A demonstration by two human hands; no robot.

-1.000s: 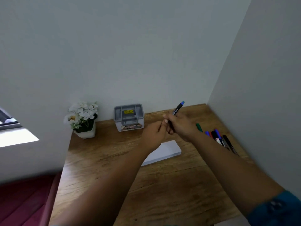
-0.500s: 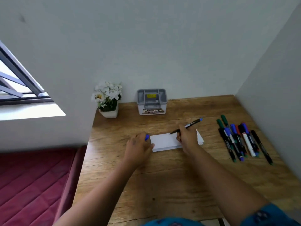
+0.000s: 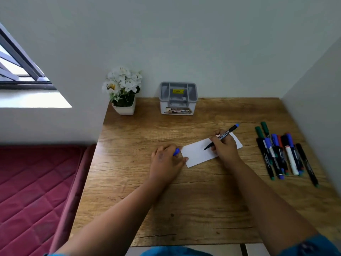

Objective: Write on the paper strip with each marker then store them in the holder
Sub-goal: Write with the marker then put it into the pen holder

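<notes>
I see the paper strip (image 3: 198,153) lying flat on the wooden desk (image 3: 184,209), white and rectangular, angled so that its right end sits farther from me than its left. The right hand (image 3: 226,146) rests on the strip's right half, its fingers curled tight around a black marker (image 3: 222,136) with a blue end cap; the marker's tip points down and left and meets or nearly meets the paper, though I cannot tell whether it touches. The left hand (image 3: 166,161) sits at the strip's left edge, thumb tip touching the paper's corner, fingers curled around a small blue cap (image 3: 176,151) that shows between them.

The remaining markers (image 3: 282,154) lie in a loose row on the desk's right side, well apart from the strip, with black barrels and green, blue and red caps, and one with a white barrel. The holder (image 3: 178,98), a grey and white compartmented box with a yellow sticker inside, stands at the back of the desk against the wall (image 3: 184,43). A white pot of white flowers (image 3: 123,89) stands to its left.

The desk fits into a corner of pale walls. A window (image 3: 18,67) appears at the upper left, and a dark red quilted mattress (image 3: 33,191) lies below the desk's left edge
</notes>
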